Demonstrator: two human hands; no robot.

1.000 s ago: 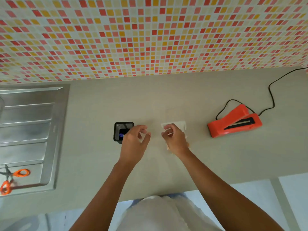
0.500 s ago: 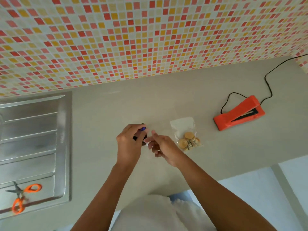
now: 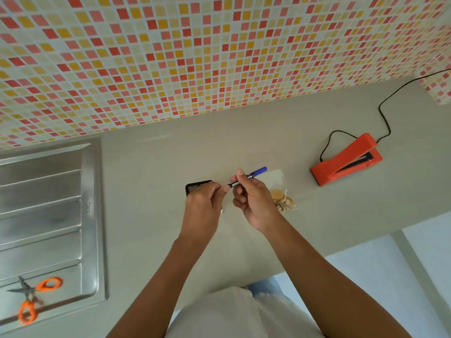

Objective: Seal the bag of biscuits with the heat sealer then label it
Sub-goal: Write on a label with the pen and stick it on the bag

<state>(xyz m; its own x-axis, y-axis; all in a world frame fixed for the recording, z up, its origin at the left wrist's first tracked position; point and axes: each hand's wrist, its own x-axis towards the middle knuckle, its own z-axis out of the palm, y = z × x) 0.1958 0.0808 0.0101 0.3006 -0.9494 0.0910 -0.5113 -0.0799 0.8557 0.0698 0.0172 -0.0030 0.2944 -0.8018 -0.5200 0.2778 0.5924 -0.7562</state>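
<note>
While the pen is in hand, the labelling half looks to be starting.

Right grip: the right hand (image 3: 253, 201) is clenched around a blue-capped pen (image 3: 249, 176), cap end pointing away toward the heat sealer.

Left grip: the left hand (image 3: 203, 204) pinches at the pen's near end with its fingertips; what else it holds, if anything, I cannot tell.

Bag of biscuits: the bag of biscuits (image 3: 280, 191) lies flat on the desk (image 3: 151, 191), just beside the right hand on the sealer side, untouched by either hand.

Pen holder: a black mesh pot (image 3: 195, 185) peeks out behind the left hand.

Heat sealer: the orange heat sealer (image 3: 346, 159) sits well beyond the bag, unused, cord trailing off.

Progress: sealing probably done, though the seam is too faint to confirm; no writing or sticker is visible on the bag yet.
</note>
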